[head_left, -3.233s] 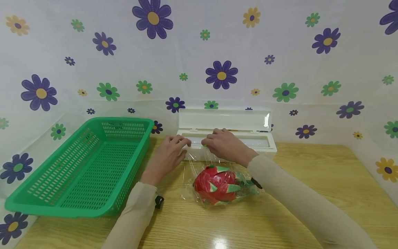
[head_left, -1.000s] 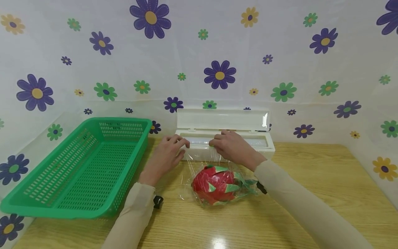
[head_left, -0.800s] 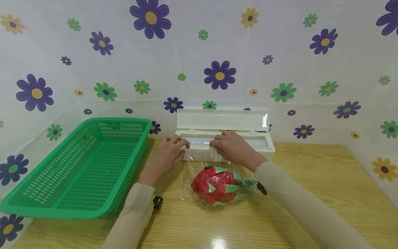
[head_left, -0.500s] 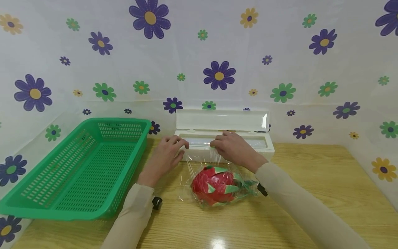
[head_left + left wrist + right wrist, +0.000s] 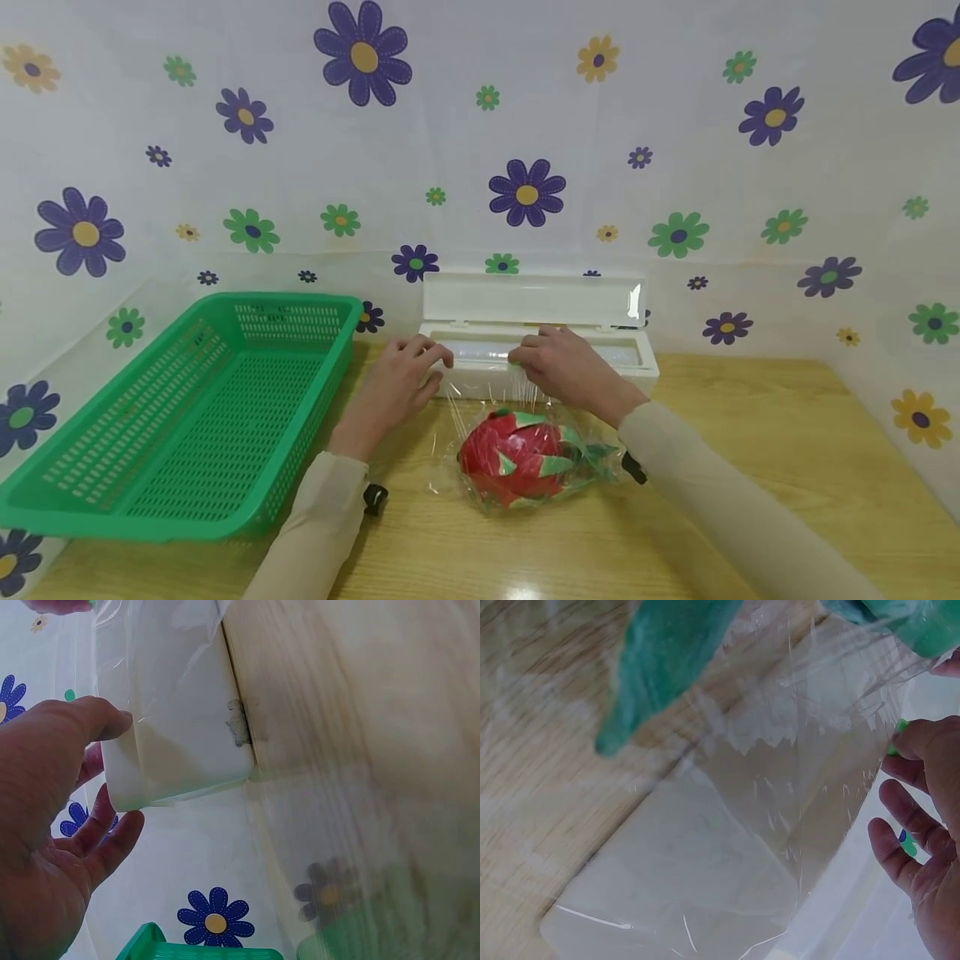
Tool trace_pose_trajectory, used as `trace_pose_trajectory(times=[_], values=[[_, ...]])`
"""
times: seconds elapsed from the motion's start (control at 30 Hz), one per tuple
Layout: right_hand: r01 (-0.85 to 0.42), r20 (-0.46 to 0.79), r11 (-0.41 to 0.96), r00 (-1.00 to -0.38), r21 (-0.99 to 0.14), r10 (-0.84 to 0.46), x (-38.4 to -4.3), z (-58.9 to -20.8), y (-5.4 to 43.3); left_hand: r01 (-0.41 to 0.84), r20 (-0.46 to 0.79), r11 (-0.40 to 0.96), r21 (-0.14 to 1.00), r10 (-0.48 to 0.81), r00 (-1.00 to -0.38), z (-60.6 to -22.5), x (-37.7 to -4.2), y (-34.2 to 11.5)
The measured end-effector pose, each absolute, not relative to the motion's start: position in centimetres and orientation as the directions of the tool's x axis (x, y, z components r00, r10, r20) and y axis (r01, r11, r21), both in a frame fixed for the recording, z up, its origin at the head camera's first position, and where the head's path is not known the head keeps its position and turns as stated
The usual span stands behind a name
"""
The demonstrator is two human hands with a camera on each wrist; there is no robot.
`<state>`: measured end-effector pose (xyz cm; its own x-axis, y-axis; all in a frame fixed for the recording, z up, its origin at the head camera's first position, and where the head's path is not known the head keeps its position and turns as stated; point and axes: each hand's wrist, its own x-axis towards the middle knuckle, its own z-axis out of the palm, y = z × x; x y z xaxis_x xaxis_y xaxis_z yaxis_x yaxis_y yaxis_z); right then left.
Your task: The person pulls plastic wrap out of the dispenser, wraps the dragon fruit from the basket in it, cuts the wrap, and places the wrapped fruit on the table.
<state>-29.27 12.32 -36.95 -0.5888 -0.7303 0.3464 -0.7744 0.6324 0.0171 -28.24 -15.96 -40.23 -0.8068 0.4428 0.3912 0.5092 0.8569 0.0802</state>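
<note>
A white cling film dispenser (image 5: 648, 368) stands at the back of the table, its lid (image 5: 532, 300) raised. Inside lies the film roll (image 5: 480, 350). Clear cling film (image 5: 735, 742) hangs from the front edge and covers a red and green dragon fruit (image 5: 513, 458). My left hand (image 5: 396, 382) holds the dispenser's left end; in the left wrist view the thumb lies on its front edge, the fingers round the end. Near the middle of the front edge my right hand (image 5: 566, 371) pinches a small green slide cutter (image 5: 898, 736), mostly hidden in the head view.
A green slotted plastic basket (image 5: 300, 417) sits on the left of the wooden table (image 5: 750, 450). Behind everything hangs a white cloth (image 5: 465, 133) printed with flowers. Each wrist carries a black strap, partly visible.
My right hand has slid a short way right along the dispenser's front edge with the slide cutter. The left hand keeps its place. The head view has tilted slightly up.
</note>
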Motion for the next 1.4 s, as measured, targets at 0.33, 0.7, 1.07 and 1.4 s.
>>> trace_pose_trajectory(times=[0.33,0.7,1.07,1.4], values=[[-0.783,0.382,0.621,-0.562,0.041,-0.733,-29.2,-37.2,12.6,0.538,0.418,0.838,0.093,0.458,-0.785,-40.0,-27.7,-15.9],[-0.777,0.38,0.628,-0.569,0.041,-0.729,-29.0,-36.9,12.8,0.545,0.417,0.833,0.093,0.465,-0.781,-40.2,-28.0,-16.1],[-0.765,0.378,0.644,-0.592,0.013,-0.712,-29.1,-37.2,13.2,0.544,0.411,0.834,0.098,0.464,-0.785,-40.2,-28.2,-16.0],[-0.765,0.381,0.643,-0.591,0.012,-0.711,-28.9,-37.1,13.5,0.533,0.406,0.839,0.112,0.451,-0.795,-40.3,-28.2,-16.0]])
